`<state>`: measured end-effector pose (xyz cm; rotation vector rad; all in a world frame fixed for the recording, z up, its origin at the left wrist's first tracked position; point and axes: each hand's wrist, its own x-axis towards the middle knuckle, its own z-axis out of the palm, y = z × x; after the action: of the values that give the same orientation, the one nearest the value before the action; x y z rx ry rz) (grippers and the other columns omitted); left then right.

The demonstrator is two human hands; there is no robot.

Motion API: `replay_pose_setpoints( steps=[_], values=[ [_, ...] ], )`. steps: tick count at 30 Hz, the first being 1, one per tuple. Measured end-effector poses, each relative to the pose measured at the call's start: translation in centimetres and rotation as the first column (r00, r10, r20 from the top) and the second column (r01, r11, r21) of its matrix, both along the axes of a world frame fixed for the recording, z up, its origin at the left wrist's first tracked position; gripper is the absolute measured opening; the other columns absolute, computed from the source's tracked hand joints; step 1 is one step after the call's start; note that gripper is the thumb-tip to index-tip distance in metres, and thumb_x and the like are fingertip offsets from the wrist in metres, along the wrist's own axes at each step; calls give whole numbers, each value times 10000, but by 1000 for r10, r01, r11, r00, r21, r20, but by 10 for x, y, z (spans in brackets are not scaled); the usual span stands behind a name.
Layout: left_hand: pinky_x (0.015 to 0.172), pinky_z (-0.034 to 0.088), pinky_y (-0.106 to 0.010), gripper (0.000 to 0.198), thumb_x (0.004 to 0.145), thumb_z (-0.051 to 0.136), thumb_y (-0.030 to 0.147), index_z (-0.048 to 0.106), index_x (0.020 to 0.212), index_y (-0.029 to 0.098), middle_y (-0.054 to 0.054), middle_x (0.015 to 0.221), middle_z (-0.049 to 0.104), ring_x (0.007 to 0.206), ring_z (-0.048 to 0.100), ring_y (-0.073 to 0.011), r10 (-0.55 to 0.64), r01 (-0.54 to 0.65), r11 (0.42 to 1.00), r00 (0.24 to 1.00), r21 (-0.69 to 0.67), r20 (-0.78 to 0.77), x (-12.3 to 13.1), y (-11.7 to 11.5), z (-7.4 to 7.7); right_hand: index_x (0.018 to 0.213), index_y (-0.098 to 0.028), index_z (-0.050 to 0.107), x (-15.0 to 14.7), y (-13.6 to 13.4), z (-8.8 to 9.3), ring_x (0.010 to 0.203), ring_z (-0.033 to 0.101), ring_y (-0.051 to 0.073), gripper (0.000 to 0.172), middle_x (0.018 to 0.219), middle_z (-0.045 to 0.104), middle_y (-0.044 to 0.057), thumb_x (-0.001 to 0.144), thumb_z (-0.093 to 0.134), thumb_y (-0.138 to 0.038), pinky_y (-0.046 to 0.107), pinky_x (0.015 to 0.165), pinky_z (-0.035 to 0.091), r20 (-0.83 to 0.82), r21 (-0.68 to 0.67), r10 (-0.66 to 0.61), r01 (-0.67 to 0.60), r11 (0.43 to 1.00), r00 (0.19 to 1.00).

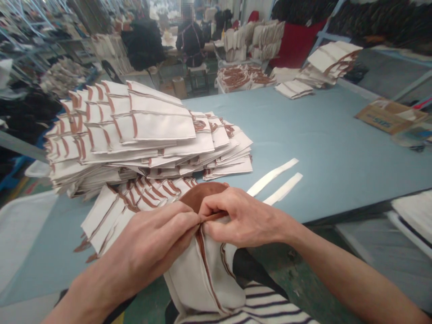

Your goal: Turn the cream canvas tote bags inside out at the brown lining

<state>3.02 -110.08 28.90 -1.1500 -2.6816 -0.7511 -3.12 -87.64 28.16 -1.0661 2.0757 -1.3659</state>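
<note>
A cream sewn fabric piece (pixel 191 281) with brown edging and dark seams hangs in front of my body. Its upper edge opens into a curved brown band (pixel 200 195). My left hand (pixel 158 236) pinches that edge from the left, fingers pressed together. Close against it, my right hand (pixel 238 216) grips the same edge between thumb and bent fingers. The fingertips almost meet above a brown-lined seam. Two white strips (pixel 274 176) lie on the table just beyond my right hand. Below, the fabric rests near striped cloth on my lap.
A tall stack of cream fabric pieces (pixel 155 112) with brown edges fills the table's left side. More pieces (pixel 108 216) lie before it. The blue table (pixel 337 148) extends right to a cardboard box (pixel 388 114) and another fabric pile (pixel 330 58). A person (pixel 191 40) sits farther back.
</note>
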Motion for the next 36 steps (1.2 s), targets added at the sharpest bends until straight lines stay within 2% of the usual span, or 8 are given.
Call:
replay_pose_setpoints(
  steps=[5, 9, 11, 17, 20, 27, 32, 36],
  values=[
    [656, 486, -230, 197, 1101, 427, 144, 589, 1205, 187, -60, 949, 739, 782, 706, -150, -55, 49, 997, 992, -56, -113, 2, -6, -8, 741, -173, 601, -3, 1, -6, 598, 403, 82, 56, 650, 467, -84, 774, 637, -145, 215, 571, 324, 191, -18, 61, -59, 998, 980],
    [670, 494, -257, 222, 1127, 371, 181, 580, 1200, 167, -85, 963, 745, 810, 703, -170, -105, 94, 993, 979, -74, -172, 3, -8, -5, 793, -163, 610, -3, 0, -17, 561, 344, 72, 111, 631, 433, -95, 787, 692, -239, 201, 492, 278, 503, -111, 137, -93, 989, 854],
    [663, 490, -271, 252, 1137, 333, 194, 577, 1191, 165, -88, 967, 744, 800, 692, -174, -124, 107, 989, 977, -107, -171, 3, -9, -4, 791, -160, 607, -3, -1, -24, 550, 320, 66, 161, 613, 418, -103, 775, 723, -271, 199, 481, 259, 586, -151, 160, -87, 985, 795],
    [655, 500, -288, 327, 1144, 260, 194, 580, 1202, 160, -82, 960, 743, 788, 678, -178, -150, 111, 972, 971, -206, -184, 2, -8, -2, 773, -148, 614, -4, -3, -37, 563, 372, 57, 240, 648, 503, -81, 730, 794, -300, 187, 498, 279, 700, -207, 166, -25, 978, 695],
    [645, 502, -285, 354, 1143, 232, 175, 573, 1231, 145, -83, 976, 749, 760, 669, -173, -145, 87, 968, 961, -237, -237, 2, -7, -2, 764, -144, 627, -1, -5, -39, 516, 346, 52, 262, 598, 488, -91, 724, 794, -342, 183, 459, 249, 739, -256, 179, 25, 966, 649],
    [827, 531, -293, 360, 1111, 328, 114, 591, 1356, 107, -128, 1158, 741, 964, 693, -201, -104, 30, 976, 935, -218, -339, 7, -14, -12, 701, -185, 576, 17, -17, -46, 411, 303, 59, 222, 519, 451, -92, 696, 691, -374, 197, 367, 212, 845, -277, 123, 228, 933, 520],
    [866, 526, -312, 391, 1078, 398, 83, 585, 1420, 120, -156, 1218, 738, 1016, 694, -217, -50, 1, 988, 946, -152, -319, 12, -16, -22, 668, -190, 546, 16, -19, -46, 439, 338, 65, 216, 550, 473, -69, 683, 672, -364, 193, 391, 241, 824, -261, 88, 237, 936, 560],
    [881, 527, -306, 367, 1068, 447, 86, 604, 1396, 135, -147, 1205, 726, 1027, 681, -207, -29, 16, 999, 956, -44, -292, 14, -12, -27, 668, -194, 534, 14, -15, -35, 456, 309, 62, 200, 541, 435, -81, 679, 666, -344, 188, 400, 223, 783, -225, 64, 185, 957, 619]
  ],
)
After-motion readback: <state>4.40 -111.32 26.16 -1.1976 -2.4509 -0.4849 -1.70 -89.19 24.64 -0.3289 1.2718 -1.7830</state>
